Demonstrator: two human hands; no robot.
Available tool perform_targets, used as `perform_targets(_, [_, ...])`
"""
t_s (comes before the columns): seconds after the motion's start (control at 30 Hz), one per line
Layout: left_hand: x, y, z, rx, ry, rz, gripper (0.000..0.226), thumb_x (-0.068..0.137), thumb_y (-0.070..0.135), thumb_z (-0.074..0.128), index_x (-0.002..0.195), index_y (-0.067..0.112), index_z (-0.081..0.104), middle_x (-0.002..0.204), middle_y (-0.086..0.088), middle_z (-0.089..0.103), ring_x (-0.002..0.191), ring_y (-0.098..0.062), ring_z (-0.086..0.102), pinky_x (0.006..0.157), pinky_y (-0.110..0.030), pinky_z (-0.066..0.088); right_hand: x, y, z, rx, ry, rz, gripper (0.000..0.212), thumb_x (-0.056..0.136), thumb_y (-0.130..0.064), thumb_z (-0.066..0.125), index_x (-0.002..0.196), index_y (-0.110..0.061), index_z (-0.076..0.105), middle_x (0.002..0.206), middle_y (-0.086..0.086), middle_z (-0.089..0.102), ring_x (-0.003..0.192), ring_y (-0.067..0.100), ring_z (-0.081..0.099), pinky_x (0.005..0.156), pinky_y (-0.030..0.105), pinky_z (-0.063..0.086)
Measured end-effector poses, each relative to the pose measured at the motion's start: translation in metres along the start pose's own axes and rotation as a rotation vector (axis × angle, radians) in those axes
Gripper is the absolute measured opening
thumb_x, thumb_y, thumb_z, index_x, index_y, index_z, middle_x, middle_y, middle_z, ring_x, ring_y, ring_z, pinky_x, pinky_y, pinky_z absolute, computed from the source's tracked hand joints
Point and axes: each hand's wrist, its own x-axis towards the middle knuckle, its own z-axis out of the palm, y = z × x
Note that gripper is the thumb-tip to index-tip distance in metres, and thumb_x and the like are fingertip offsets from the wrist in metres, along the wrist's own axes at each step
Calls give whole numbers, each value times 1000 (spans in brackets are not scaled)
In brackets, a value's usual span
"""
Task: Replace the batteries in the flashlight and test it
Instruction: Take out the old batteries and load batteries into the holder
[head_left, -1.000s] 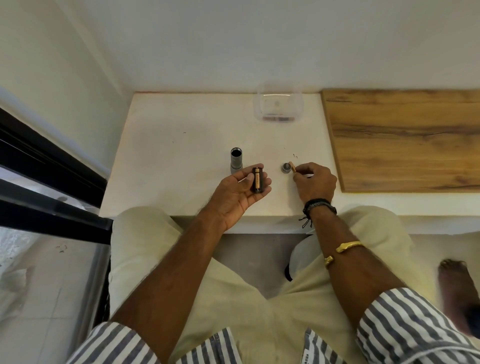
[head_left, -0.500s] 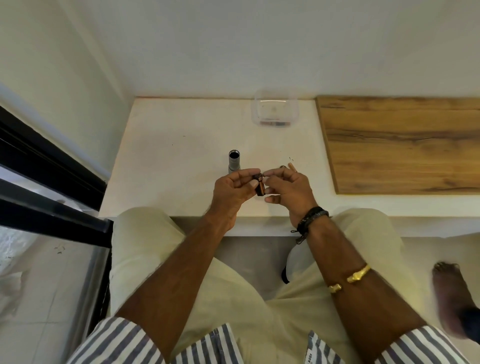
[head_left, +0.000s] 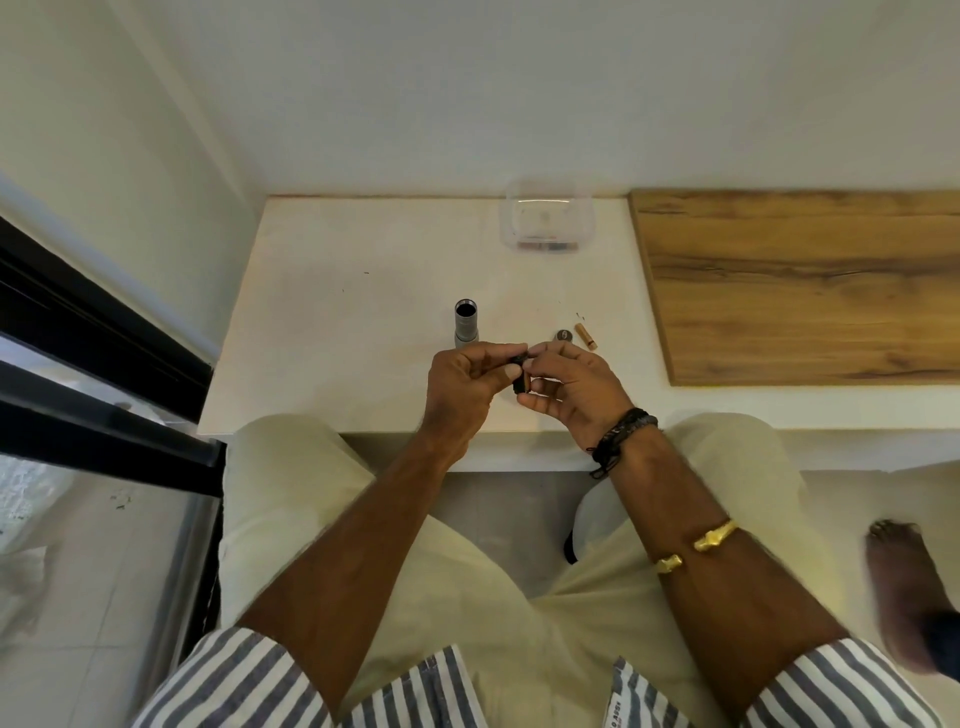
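Note:
A grey flashlight body (head_left: 465, 323) stands upright on the white table (head_left: 337, 322), its open end up. Just in front of it my left hand (head_left: 465, 387) and my right hand (head_left: 569, 387) meet over the table's front part. Both pinch a small black battery holder (head_left: 521, 378) with a gold battery in it; fingers hide most of it. A loose gold battery (head_left: 586, 335) lies on the table to the right, beside the round grey end cap (head_left: 563, 335).
A clear plastic box (head_left: 548, 218) with small items sits at the table's back edge. A wooden board (head_left: 800, 286) covers the table's right side. A black window frame (head_left: 93, 364) runs along the left. A bare foot (head_left: 904, 587) rests on the floor at lower right.
My right hand left the loose battery by the end cap and came left to join my left hand on the battery holder. The holder turned from lying flat in my palm to pinched between fingers.

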Motion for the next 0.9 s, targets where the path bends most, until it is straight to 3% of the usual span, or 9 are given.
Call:
perform_targets(0.23, [-3, -2, 5, 132, 20, 71, 27, 86, 0, 70, 108, 17, 75, 100, 3, 77, 95, -10, 73, 89, -26, 56, 2, 4, 4, 25, 46, 41, 9, 85, 0, 56, 85, -8, 61, 69, 4, 55, 56, 11, 55, 69, 36, 60])
perform_targets(0.37, [-2, -1, 4, 88, 44, 41, 26, 87, 1, 70, 109, 14, 75, 102, -1, 77, 97, -13, 73, 92, -33, 56, 0, 3, 5, 35, 28, -4, 12, 87, 1, 53, 83, -8, 59, 74, 7, 56, 65, 17, 58, 71, 37, 60])
perform_targets(0.5, [-2, -2, 2, 31, 67, 12, 27, 88, 2, 70, 113, 10, 73, 105, -6, 76, 99, -17, 73, 94, -37, 56, -2, 2, 7, -34, 25, -75, 4, 93, -5, 61, 95, -8, 62, 76, 8, 57, 81, 27, 62, 73, 37, 61])
perform_targets(0.63, [-1, -3, 1, -25, 81, -21, 28, 88, 0, 70, 115, 4, 71, 108, -10, 75, 101, -20, 73, 94, -39, 56, 0, 5, 5, -114, 78, -162, 10, 91, -12, 73, 98, -5, 69, 75, 10, 60, 75, 20, 64, 81, 41, 62])
perform_targets(0.77, [0, -4, 3, -139, 151, -122, 27, 90, 1, 68, 116, 3, 70, 105, -10, 76, 95, -24, 74, 86, -38, 60, 2, 6, 2, -196, 194, -326, 10, 87, -10, 75, 95, -3, 74, 78, 14, 71, 72, 19, 70, 73, 35, 63])
perform_targets(0.9, [3, -6, -3, -445, 154, -349, 26, 92, -1, 64, 116, 7, 69, 106, -12, 75, 97, -29, 73, 81, -42, 61, 6, 2, -5, -44, 243, -367, 8, 87, -6, 74, 96, -5, 74, 82, 13, 76, 73, 23, 74, 69, 33, 62])
